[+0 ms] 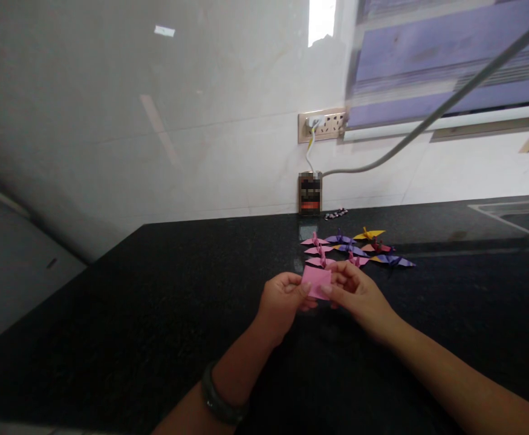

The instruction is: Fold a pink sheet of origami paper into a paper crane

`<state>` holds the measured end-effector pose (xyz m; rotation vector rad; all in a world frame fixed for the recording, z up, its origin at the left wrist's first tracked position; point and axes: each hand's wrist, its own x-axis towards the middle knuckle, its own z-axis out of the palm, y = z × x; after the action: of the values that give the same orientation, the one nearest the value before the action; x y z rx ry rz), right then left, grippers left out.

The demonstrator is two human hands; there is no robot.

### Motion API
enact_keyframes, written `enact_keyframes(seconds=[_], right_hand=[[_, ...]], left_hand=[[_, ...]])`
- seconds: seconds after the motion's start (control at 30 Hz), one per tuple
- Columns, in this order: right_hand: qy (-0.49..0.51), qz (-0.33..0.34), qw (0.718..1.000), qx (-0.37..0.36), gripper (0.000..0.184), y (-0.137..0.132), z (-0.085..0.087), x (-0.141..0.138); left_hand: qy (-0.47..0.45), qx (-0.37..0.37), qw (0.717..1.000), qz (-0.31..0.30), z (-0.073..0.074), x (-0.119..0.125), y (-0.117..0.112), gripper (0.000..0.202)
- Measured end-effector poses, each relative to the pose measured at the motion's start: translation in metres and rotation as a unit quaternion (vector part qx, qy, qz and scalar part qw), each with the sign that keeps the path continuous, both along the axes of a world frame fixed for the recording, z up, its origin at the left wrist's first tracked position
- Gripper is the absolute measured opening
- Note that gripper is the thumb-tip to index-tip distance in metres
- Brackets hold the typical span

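A small pink square of origami paper (pixel 317 280) is held up above the dark counter between my two hands. My left hand (pixel 285 300) pinches its left side, thumb on the front face. On the right side, my right hand (pixel 353 292) grips the paper with its thumb low on the face and fingers curled behind. Whether the square is folded in layers I cannot tell. Just beyond it lie several folded paper cranes: pink ones (pixel 317 249), purple ones (pixel 393 260), a yellow one (pixel 369 234) and a reddish one (pixel 379 246).
The black counter (pixel 178 290) runs back to a pale wall. A phone-like device (pixel 310 193), its screen blurred, leans there with cables, one rising to a socket (pixel 322 125). Beside it lies a beaded string (pixel 336 214). A purple blind (pixel 427 66) hangs upper right.
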<state>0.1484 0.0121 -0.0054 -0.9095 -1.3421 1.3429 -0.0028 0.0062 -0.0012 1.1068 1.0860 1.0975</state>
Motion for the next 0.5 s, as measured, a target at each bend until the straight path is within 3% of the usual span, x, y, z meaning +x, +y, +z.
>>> enact_keyframes(seconds=[0.2,0.37,0.5], right_hand=[[0.0,-0.033,0.998,0.055,0.035,-0.0014,0.0005,-0.0024],[-0.101,-0.054,0.99,0.087,0.018,-0.0021,0.0,0.0006],[-0.103,-0.036,0.992,0.066,0.023,-0.0032,-0.0017,0.0015]], left_hand=[[0.0,-0.024,0.999,-0.04,-0.0015,0.0067,-0.0054,0.029],[0.019,0.024,0.996,-0.088,-0.0048,0.0089,-0.0072,0.033],[0.052,0.066,0.992,-0.098,-0.0098,0.0081,-0.0068,0.019]])
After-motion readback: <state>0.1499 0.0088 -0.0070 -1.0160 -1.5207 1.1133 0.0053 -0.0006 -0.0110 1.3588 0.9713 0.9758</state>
